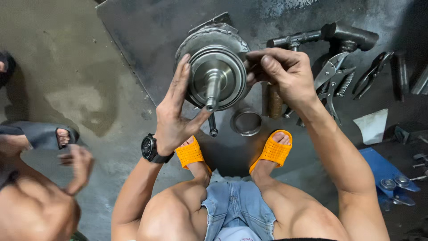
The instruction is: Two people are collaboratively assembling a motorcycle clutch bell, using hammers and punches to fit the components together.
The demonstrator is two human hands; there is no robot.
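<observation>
One round metal hub with a stub shaft stands raised between the person's two hands, above a dark steel plate on the floor. One loose metal ring lies on the plate just in front of two orange sandals, and two pairs of pliers lie to the right, near one heavy hammer-like tool. The left hand is spread wide open, its palm and thumb flat against the hub's left side and shaft. The right hand has its grip pinched closed on the hub's right rim. The hub's back part is hidden behind its front disc. Another person's hand at the left edge is blurred, and small parts on a blue sheet are hard to make out.
</observation>
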